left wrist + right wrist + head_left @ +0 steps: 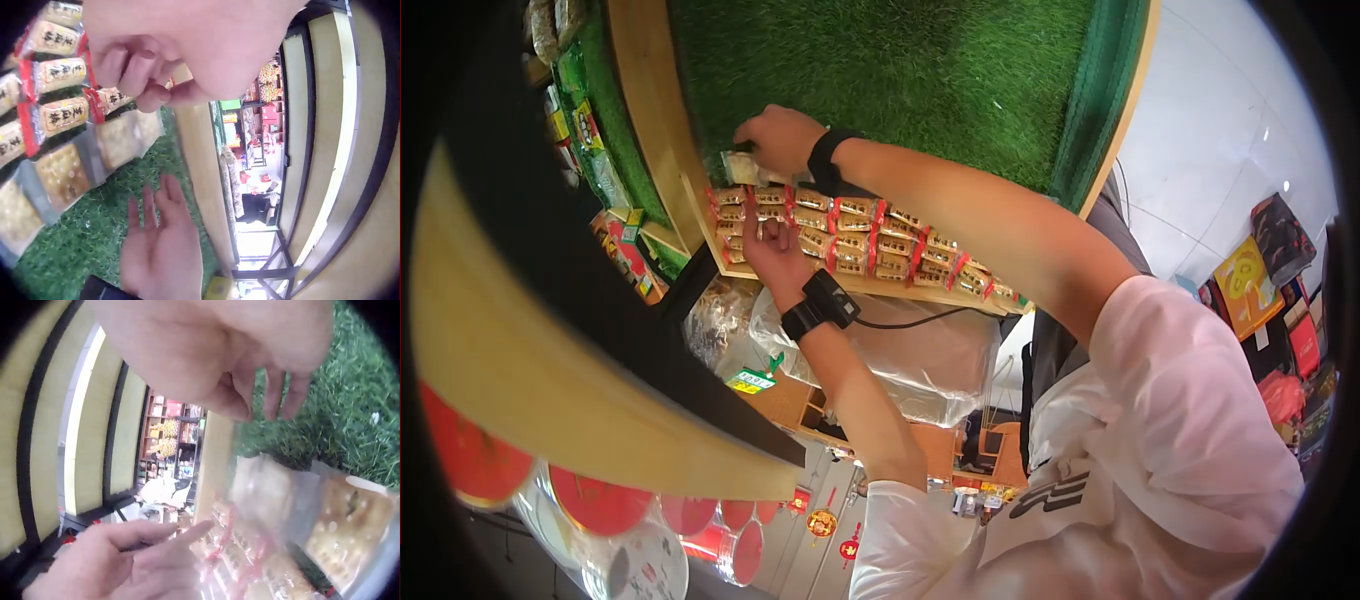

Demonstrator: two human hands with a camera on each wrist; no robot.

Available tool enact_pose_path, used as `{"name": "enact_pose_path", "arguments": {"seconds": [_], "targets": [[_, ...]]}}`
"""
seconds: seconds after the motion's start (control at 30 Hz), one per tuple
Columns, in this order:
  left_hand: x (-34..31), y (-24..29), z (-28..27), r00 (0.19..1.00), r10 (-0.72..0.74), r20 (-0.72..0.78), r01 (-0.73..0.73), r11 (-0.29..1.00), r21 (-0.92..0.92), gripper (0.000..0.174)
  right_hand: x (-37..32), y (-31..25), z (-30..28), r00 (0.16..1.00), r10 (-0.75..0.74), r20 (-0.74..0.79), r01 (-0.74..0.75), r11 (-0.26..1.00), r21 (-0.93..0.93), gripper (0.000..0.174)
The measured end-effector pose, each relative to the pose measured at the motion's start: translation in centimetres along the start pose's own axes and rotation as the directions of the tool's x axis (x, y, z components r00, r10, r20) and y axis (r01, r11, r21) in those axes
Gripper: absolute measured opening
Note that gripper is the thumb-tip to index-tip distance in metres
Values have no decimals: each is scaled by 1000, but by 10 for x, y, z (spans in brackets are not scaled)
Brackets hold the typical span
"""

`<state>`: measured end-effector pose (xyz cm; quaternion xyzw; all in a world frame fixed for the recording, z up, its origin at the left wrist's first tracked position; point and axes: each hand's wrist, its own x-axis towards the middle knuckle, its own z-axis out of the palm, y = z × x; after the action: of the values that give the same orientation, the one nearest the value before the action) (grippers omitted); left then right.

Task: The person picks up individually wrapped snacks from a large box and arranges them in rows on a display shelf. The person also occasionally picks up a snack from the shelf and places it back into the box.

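- Closest to us is our pale sleeve [1190, 400]; both bare forearms reach away from it to a wooden tray [658, 130] lined with green turf [920, 70].
- Our left hand [774, 255] is at the left end of the red-ended packets [870, 235]. In the left wrist view its fingers [134, 69] are curled, with thumb and forefinger tips meeting just beside one red seal. We cannot tell whether they pinch that packet.
- These packets lie flat in tight rows. Their long axes run along the tray's front rim [920, 293], with the red seals end to end.
- Our right hand [780, 138] is beyond the rows, over the turf. Its fingers are straight and loose and grip nothing, and their tips are at a clear packet [738, 168]. We cannot tell whether they touch it.
- We see the clear packet lying flat, its long axis roughly in line with the rows and its free end pointing at the tray's side wall.
- That side wall stands near both hands on the left, and the front rim runs just under our left hand.
- Beyond and to the right of our right hand, a wide stretch of turf reaches the far rim.
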<state>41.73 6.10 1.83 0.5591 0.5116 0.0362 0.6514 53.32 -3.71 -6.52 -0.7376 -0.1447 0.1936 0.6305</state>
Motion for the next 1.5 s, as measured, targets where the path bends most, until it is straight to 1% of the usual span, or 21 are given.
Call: {"name": "enact_pose_path", "arguments": {"seconds": [0.1, 0.2, 0.23, 0.33, 0.4, 0.47, 0.53, 0.6, 0.63, 0.67, 0.73, 0.83, 0.93, 0.97, 1.07, 1.1, 1.2, 1.33, 1.37, 1.47, 1.5], "targets": [[-35, -1, -16, 996, 18, 91, -8, 995, -100, 34, -23, -21, -36, 1000, -12, 15, 10, 994, 112, 34], [-87, 2, -25, 990, 4, 139, 14, 992, -128, 34, -61, -44, -70, 1000, 16, 6, -17, 982, 188, 35], [-106, 5, -28, 981, -66, 181, 96, 982, -161, 38, -81, -55, -87, 999, 32, -9, -30, 976, 214, 35], [-169, -7, -49, 977, -92, 192, 136, 963, -231, 42, -148, -63, -119, 998, 29, -62, -13, 970, 243, 36], [-215, -15, -60, 978, -96, 185, 129, 977, -172, 43, -203, -67, -133, 993, 36, -113, -8, 972, 234, 36], [-252, -22, -73, 972, -95, 213, 128, 981, -147, 43, -263, -95, -149, 989, 121, -83, -94, 959, 269, 34], [-285, -33, -96, 961, -101, 259, 143, 979, -147, 42, -315, -102, -149, 973, 227, -40, -209, 941, 265, 32], [-306, -48, -129, 961, -46, 273, 73, 993, -90, 41, -358, -122, -147, 939, 339, 58, -342, 903, 259, 32], [-313, -54, -148, 964, -21, 264, 42, 996, -75, 40, -375, -124, -136, 968, 251, 26, -249, 930, 269, 31], [-319, -61, -166, 968, 3, 252, 13, 998, -60, 40, -392, -128, -128, 948, 304, 94, -318, 892, 321, 30], [-323, -77, -201, 989, 27, 146, -15, 996, -87, 35, -413, -147, -108, 936, 292, 199, -346, 870, 352, 29], [-328, -99, -252, 999, 8, 39, -2, 986, -167, 32, -425, -171, -68, 944, 147, 294, -238, 924, 300, 28], [-332, -123, -288, 993, -5, -117, -21, 976, -216, 30, -424, -198, -30, 830, 189, 524, -358, 902, 242, 29], [-336, -132, -297, 991, 15, -133, -42, 979, -201, 36, -421, -214, -20, 808, 197, 555, -318, 939, 129, 29], [-341, -158, -309, 980, 62, -187, -129, 920, -370, 29, -411, -220, 16, 737, 266, 621, -290, 955, -65, 30], [-342, -168, -309, 983, 64, -174, -134, 893, -429, 30, -411, -214, 29, 735, 242, 633, -287, 957, -34, 32], [-360, -183, -309, 988, 93, -127, -133, 923, -360, 37, -409, -177, 65, 751, 240, 615, -376, 921, 99, 34], [-388, -204, -330, 974, 116, -196, -179, 923, -340, 36, -408, -173, 81, 653, 388, 650, -494, 869, -23, 36], [-398, -205, -338, 963, 105, -250, -177, 942, -286, 34, -406, -168, 84, 592, 447, 670, -544, 835, -76, 35], [-419, -219, -355, 920, 140, -366, -208, 966, -152, 35, -404, -143, 84, 568, 499, 654, -555, 820, -144, 35], [-424, -221, -355, 912, 140, -385, -216, 963, -163, 36, -402, -155, 84, 512, 566, 647, -532, 799, -279, 36]]}}
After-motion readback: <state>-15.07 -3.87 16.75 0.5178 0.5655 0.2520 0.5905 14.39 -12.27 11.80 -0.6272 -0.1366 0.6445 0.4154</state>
